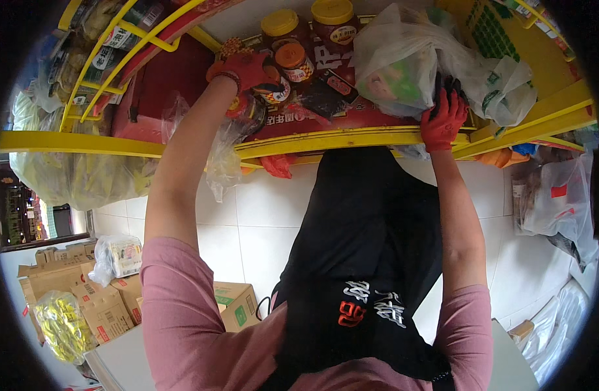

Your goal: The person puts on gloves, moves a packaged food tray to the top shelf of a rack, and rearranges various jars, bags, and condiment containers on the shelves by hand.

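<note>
My left hand [245, 73], in a red glove with dark fingers, is curled over a small jar with a chequered label [280, 94] on the shelf. The hand hides most of that jar. Beside it stands a similar jar with an orange lid [292, 56]. Two larger jars with yellow lids, one on the left [280, 23] and one on the right [332, 12], stand behind. My right hand [445, 115], gloved alike, lies against a full translucent plastic bag [397, 58]. Whether its fingers grip the bag cannot be seen. A dark packet with a red label [339, 87] lies between my hands.
A yellow metal rail [328, 141] edges the shelf. Wire racks with packets [101, 63] stand at the left, by a red box [157, 88]. Cardboard boxes [99, 308] are stacked on the left. Plastic bags [558, 195] hang at the right.
</note>
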Available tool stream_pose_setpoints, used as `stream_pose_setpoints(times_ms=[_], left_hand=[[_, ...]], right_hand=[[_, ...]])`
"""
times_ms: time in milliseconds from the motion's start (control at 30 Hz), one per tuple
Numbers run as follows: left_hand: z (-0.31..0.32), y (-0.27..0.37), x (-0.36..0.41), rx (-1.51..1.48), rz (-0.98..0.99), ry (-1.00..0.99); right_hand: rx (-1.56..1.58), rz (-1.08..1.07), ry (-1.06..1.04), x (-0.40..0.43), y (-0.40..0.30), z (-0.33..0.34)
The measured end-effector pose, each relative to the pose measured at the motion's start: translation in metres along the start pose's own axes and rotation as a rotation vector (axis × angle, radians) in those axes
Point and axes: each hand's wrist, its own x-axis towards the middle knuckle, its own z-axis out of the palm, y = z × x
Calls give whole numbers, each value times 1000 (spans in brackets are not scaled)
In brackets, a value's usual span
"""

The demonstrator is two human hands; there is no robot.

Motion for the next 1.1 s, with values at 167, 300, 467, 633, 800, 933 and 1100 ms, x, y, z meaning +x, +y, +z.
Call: stream_pose_setpoints(times_ms=[167, 300, 467, 633, 800, 933, 1100], left_hand=[[-9, 0, -4, -58, 33, -74], [-16, 6, -10, 72, 46, -132], [-9, 6, -26, 152, 61, -108], [5, 18, -38, 275, 146, 29], [43, 61, -64, 81, 416, 268], [68, 88, -56, 82, 479, 155], [95, 91, -38, -320, 409, 85]], right_hand=[[19, 1, 11, 0, -1, 0], [26, 13, 14, 1, -1, 0], [23, 2, 6, 1, 0, -1], [14, 11, 11, 0, -1, -1], [11, -16, 1, -1, -1, -1], [27, -9, 23, -1, -2, -1], [18, -8, 9, -1, -3, -1]])
